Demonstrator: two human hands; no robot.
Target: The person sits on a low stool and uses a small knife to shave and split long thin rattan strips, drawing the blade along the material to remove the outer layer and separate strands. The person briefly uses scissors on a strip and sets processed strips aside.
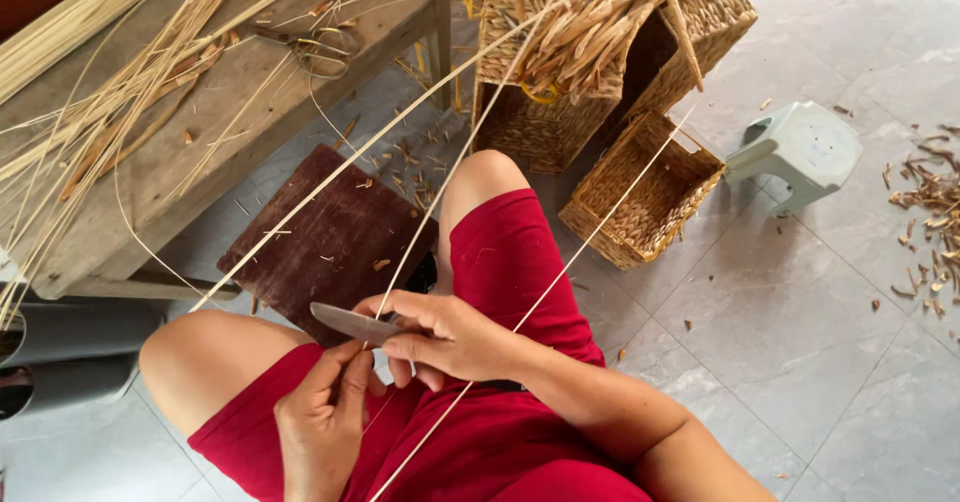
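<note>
Two hands worked over the lap: the right hand [445,337] gripped a knife [345,322], the left hand [325,417] pinched a thin cane strip [560,277]. The blade lay near the left fingers, so a slip could cut them or the bare thigh.

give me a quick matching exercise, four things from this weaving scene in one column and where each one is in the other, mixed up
Things:
1. knife
2. open woven basket
3. plastic stool
4. dark wooden board

Places:
a. tipped over on the tiled floor, far right
b. on the floor between the wooden bench and the knee
c. held in the right hand, blade pointing left
d. on the floor right of the red shorts, open side up

Pairs: 1-c, 2-d, 3-a, 4-b
</note>
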